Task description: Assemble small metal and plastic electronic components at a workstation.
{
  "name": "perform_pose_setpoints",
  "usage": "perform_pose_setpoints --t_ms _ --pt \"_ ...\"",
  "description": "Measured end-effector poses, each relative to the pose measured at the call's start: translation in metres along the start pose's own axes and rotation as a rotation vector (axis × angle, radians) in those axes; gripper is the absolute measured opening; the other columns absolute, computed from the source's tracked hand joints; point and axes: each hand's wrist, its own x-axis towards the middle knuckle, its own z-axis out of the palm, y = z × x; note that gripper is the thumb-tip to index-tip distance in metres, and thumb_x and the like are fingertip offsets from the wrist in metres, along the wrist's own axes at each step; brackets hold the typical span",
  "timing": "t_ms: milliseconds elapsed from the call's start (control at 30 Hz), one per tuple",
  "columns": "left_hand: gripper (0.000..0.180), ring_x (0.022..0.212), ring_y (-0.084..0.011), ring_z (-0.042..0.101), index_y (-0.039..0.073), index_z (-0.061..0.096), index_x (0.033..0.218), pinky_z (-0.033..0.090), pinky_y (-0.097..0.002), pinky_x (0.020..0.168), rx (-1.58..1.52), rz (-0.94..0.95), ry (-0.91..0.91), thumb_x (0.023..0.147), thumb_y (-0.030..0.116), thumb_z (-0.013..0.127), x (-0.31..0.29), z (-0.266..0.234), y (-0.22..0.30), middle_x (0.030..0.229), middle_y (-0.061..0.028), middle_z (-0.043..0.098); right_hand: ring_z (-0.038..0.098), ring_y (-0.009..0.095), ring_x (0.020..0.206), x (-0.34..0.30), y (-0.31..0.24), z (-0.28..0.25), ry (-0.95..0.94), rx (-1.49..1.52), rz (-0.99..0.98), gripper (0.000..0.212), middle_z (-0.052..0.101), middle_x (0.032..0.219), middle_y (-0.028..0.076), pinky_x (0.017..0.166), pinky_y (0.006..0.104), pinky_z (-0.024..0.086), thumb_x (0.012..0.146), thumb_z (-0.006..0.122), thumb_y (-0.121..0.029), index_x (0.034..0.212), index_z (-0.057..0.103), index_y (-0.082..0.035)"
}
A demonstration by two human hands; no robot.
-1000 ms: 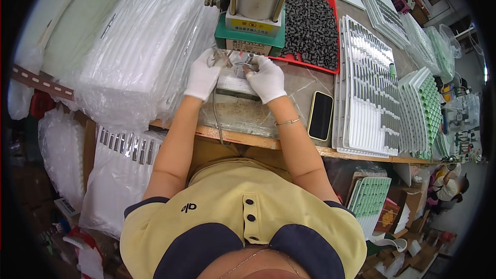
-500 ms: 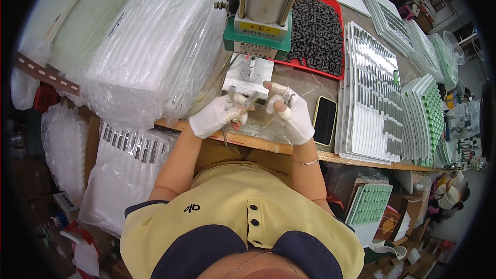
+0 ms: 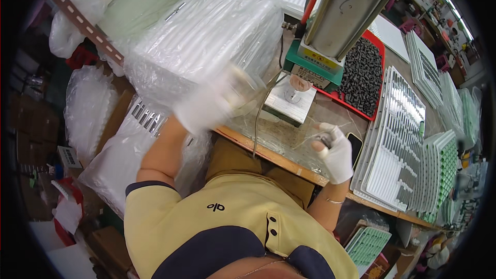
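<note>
My left hand (image 3: 209,103), in a white fingerless glove, is smeared by motion over the front edge of the plastic-wrapped stack. Its fingers and anything in them do not show clearly. My right hand (image 3: 336,156), gloved the same way, is above the table's front edge beside the phone, its fingers curled round a small dark piece (image 3: 324,138). Between the hands, a metal block (image 3: 289,102) sits under the green-based press (image 3: 313,67). A pinkish rounded shape (image 3: 300,83) covers the block's top; I cannot tell what it is.
A red tray (image 3: 380,51) of small black parts stands right of the press. Farther right lie white ribbed trays (image 3: 382,163) with metal tubes and a green-dotted tray stack (image 3: 439,170). A dark phone (image 3: 355,147) lies near my right hand. Wrapped white stacks (image 3: 196,36) fill the left.
My left hand has swung left, away from the metal block. My right hand has drawn back from the block toward the table's front edge. The whole view has turned and shifted.
</note>
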Motion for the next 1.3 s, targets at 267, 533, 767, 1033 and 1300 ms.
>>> perform_pose_setpoints --t_ms 267,533,767,1033,1300 --pt "0.049 0.097 -0.0422 0.058 0.002 0.064 0.103 0.047 -0.0465 0.079 0.729 -0.573 0.334 0.081 0.046 0.060 0.080 -0.201 -0.286 0.102 -0.0251 0.062 0.060 0.036 0.096 0.057 0.040 -0.071 0.439 -0.910 0.149 0.021 0.064 0.099 0.018 0.083 0.0424 0.046 0.086 0.055 -0.022 0.100 0.065 -0.010" --pt "0.048 0.072 -0.0232 0.064 0.002 0.068 0.098 0.048 -0.0363 0.065 0.571 -0.669 0.150 0.076 0.045 0.067 0.092 -0.231 -0.388 0.079 -0.0129 0.067 0.065 0.029 0.093 0.118 0.046 -0.094 0.442 -1.177 0.361 0.016 0.068 0.097 0.012 0.077 0.0406 0.052 0.084 0.059 -0.021 0.095 0.070 -0.016" --pt "0.033 0.065 -0.0056 0.039 0.009 0.062 0.099 0.033 -0.0215 0.059 -0.014 -0.542 0.711 0.089 0.041 0.059 0.069 -0.212 -0.247 0.075 0.0036 0.049 0.066 0.031 0.096 0.149 0.051 -0.105 0.298 -1.281 0.632 0.018 0.068 0.100 0.015 0.076 0.0413 0.053 0.078 0.064 -0.012 0.094 0.072 -0.011" --pt "0.018 0.065 -0.0081 0.052 0.007 0.057 0.100 0.044 -0.0213 0.060 -0.462 -0.337 0.194 0.083 0.003 0.058 0.022 -0.015 -0.007 0.085 -0.0021 0.058 0.065 0.030 0.095 0.148 0.063 -0.109 0.296 -1.236 0.494 0.019 0.068 0.099 0.012 0.079 0.0404 0.052 0.083 0.057 -0.020 0.096 0.071 -0.018" --pt "0.025 0.073 -0.0089 0.056 0.000 0.057 0.102 0.046 -0.0231 0.069 -0.609 -0.342 -0.080 0.082 0.009 0.069 0.043 0.148 0.017 0.091 -0.0024 0.061 0.062 0.023 0.076 0.033 0.000 -0.055 0.328 -0.532 -0.181 0.014 0.066 0.084 0.010 0.071 0.0287 0.049 0.077 0.065 0.000 0.089 0.070 -0.005"
